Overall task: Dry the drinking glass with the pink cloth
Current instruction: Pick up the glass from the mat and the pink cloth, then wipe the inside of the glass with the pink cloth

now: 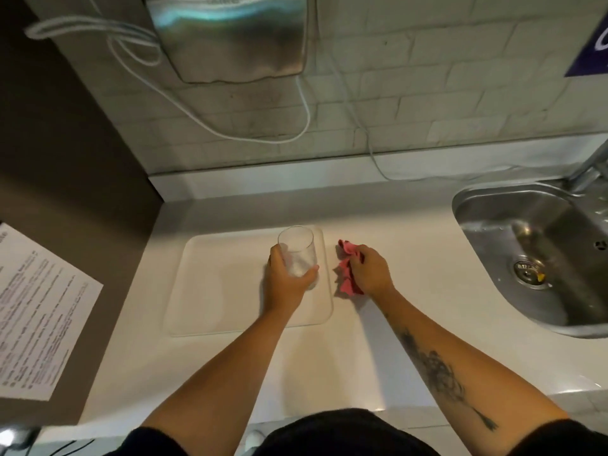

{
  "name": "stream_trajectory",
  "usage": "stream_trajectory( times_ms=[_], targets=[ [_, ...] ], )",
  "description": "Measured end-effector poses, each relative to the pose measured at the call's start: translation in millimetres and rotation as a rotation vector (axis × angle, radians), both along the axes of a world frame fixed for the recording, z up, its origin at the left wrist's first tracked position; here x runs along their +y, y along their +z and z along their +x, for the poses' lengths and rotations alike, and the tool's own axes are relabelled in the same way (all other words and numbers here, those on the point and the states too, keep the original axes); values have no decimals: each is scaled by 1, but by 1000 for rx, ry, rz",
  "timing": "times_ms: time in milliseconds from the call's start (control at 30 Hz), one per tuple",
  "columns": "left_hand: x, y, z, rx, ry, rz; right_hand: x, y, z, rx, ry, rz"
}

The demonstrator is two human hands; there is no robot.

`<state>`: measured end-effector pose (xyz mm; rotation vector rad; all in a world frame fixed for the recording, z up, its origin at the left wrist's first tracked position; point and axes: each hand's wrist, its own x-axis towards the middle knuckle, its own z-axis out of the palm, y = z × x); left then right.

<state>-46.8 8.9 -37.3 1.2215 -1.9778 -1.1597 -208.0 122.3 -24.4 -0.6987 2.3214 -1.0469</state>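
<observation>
From the head camera, the drinking glass (297, 251) stands upright on the right part of a pale tray (210, 291) that lies on the white counter (411, 258). The left hand (284, 278) wraps around the glass low down, thumb on the right side and fingers on the left, holding it firmly. Just beside the tray's right edge, the right hand (370, 269) is closed over the bunched pink cloth (345, 274), which sits on the counter; whether the cloth is already lifted clear of the surface is hard to tell. Glass and cloth are near each other but apart. A steel sink (533, 258) lies well to the right.

Judging by this, the step in hand is the pick-up: both things are gripped, no wiping has begun. The next move calls for raising the glass, bringing the cloth across to it, and pushing cloth into the mouth while the left hand turns the glass.
</observation>
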Motion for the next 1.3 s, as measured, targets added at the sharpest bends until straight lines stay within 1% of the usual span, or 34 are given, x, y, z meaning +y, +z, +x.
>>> stream_trajectory(
  times_ms=[67,133,200,267,300,333,400,433,500,567,633,700,767,833,933,1000,1067,1133,1300],
  targets=[
    [-7,5,5,52,-13,63,4,19,4,-300,-107,-241],
    [-14,12,11,128,-64,139,5,41,13,-547,-173,-449],
    [-17,23,18,203,-126,193,2,63,27,-750,-187,-640],
    [-17,40,24,284,-185,221,-1,85,45,-867,-166,-739],
    [-16,51,27,322,-207,236,-3,93,54,-817,-121,-726],
    [-15,61,29,351,-226,239,-5,104,66,-727,-69,-710],
    [-12,78,34,380,-241,202,-6,109,84,-384,62,-633],
    [-12,86,36,400,-239,184,-6,108,88,-249,135,-613],
    [-14,99,40,467,-226,201,-6,113,97,-109,243,-606],
    [-17,111,47,524,-222,253,-6,110,106,75,293,-563],
    [-19,119,53,524,-260,255,-8,107,115,207,340,-512],
    [-18,125,59,497,-309,250,-14,110,126,228,366,-494],
    [-16,128,64,490,-323,274,-23,115,132,218,357,-549],
    [-16,132,69,477,-312,284,-37,124,131,158,317,-612],
    [-23,139,76,494,-277,294,-53,136,137,142,280,-614],
    [-31,145,79,509,-278,273,-51,131,154,163,311,-614],
    [-40,150,81,531,-264,266,-44,121,173,240,383,-566],
    [-44,152,81,529,-261,267,-41,117,177,245,410,-542],
    [-34,153,81,519,-303,261,-65,154,146,130,236,-702]
  ],
)
